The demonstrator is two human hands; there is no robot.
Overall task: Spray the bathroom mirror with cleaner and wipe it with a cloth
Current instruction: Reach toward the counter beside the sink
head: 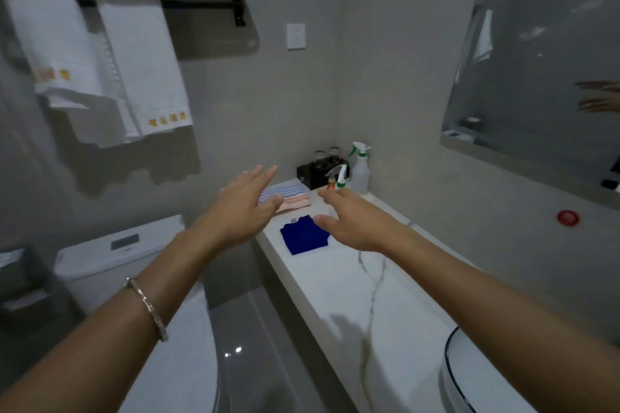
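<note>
The bathroom mirror (536,54) hangs on the wall at the upper right and reflects my hands. A folded blue cloth (303,238) lies on the white marble counter (396,305). At the counter's far end stand a tall spray bottle (360,168) with a green-and-white trigger and a smaller spray bottle (339,178) in front of it. My left hand (245,208) hovers with straight fingers over the counter's left edge, holding nothing. My right hand (355,221) is stretched flat above the counter, just right of the blue cloth, also holding nothing.
Striped folded cloths (288,196) lie beyond the blue one, before a black box (315,174) with glasses. A toilet (134,265) stands left of the counter, white towels (141,60) hang above it. A sink rim (459,375) shows at the lower right.
</note>
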